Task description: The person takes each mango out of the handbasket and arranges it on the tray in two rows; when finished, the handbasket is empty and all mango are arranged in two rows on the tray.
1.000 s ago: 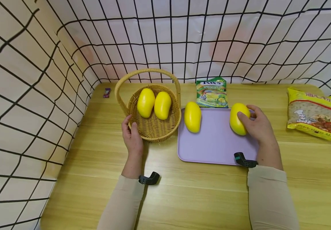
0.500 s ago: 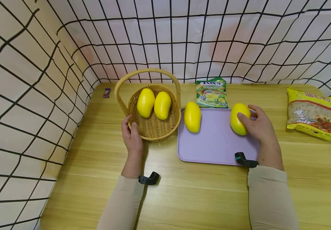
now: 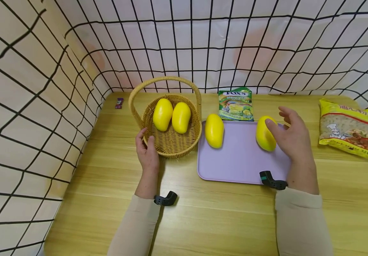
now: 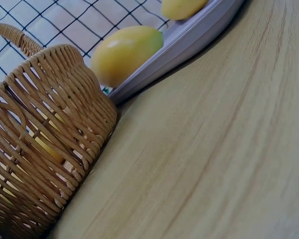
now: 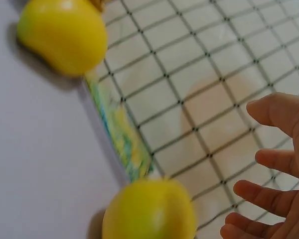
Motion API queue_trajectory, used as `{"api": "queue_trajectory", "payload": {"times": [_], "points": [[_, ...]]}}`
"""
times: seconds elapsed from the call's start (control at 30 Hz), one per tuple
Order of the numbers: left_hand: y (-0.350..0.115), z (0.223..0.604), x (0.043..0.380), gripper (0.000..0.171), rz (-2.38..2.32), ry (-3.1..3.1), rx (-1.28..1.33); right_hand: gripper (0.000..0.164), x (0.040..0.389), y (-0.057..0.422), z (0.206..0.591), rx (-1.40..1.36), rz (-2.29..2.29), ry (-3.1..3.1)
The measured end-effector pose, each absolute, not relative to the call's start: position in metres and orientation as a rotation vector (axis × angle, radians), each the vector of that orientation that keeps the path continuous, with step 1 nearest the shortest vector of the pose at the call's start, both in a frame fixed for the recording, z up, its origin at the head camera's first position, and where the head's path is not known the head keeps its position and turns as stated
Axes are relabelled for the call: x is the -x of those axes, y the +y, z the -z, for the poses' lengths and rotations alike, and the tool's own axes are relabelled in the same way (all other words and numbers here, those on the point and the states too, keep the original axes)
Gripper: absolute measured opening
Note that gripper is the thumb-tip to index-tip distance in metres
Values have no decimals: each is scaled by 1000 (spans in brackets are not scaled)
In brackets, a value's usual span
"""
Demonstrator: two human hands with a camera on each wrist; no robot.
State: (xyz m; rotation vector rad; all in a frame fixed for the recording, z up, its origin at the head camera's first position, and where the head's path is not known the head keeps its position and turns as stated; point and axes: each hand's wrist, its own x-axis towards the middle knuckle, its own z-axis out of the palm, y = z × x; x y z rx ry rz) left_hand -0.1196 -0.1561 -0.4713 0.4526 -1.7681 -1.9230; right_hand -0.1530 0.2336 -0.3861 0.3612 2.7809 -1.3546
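My left hand (image 3: 147, 156) holds the near-left rim of a wicker basket (image 3: 171, 147), its thumb over the edge and its fingers along the outside. Inside the basket lie two yellow mangoes (image 3: 163, 114). To the right, a lilac tray (image 3: 235, 163) bears a mango (image 3: 214, 131) at its left end and another mango (image 3: 265, 133) at its right end. Beside that right mango my right hand (image 3: 294, 137) is spread with nothing in its grasp; the right wrist view shows its fingers (image 5: 264, 194) apart from the mango (image 5: 149, 211). The left wrist view shows the basket's woven side (image 4: 50, 134) but no hand.
Behind the tray lies a green Fox's candy packet (image 3: 236, 104). A yellow bag of pale food (image 3: 347, 128) rests at the far right, and a small purple wrapper (image 3: 119, 103) at the back left. Black-lined white walls (image 3: 200, 42) close in the wooden table (image 3: 203, 220).
My right hand has let go of the right mango and drawn away to the right, its fingers spreading. That mango stays on the tray. My left hand is still at the basket.
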Motion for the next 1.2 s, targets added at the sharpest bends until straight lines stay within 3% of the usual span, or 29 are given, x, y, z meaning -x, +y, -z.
{"api": "queue_trajectory", "payload": {"times": [0.33,0.6,0.83,1.2], "points": [[-157,472,120,41,1936,-1779,-479,59,132,174,359,141,1537,2897],[-156,470,120,41,1939,-1764,-482,57,122,115,366,532,1492,2756],[-158,472,120,40,1937,-1743,-476,62,120,65,376,587,1287,2729],[-157,473,119,41,1965,-1731,-452,72,148,13,386,473,1201,2772]]}}
